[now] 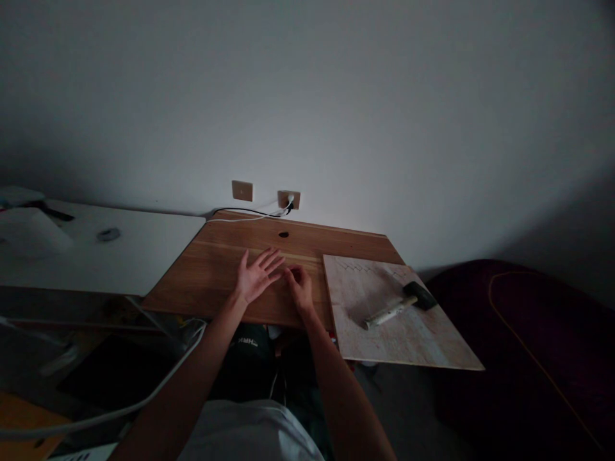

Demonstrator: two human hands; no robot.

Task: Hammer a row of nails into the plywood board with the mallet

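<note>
Brown wood forms the tabletop (211,272) in the head view; work steadily over its middle, keeping well apart from the mallet (406,303) lying on the pale board (346,298) at right. Above that tabletop, your left hand (254,280) spreads its fingers with no object visible, while your right hand (301,291) curls thumb and fingers together; whether they pinch something small, I cannot tell.

Wht desk (139,256) sits L, cords (240,219) run to wall outlet (282,198), dk purple mound (480,320) R.
</note>
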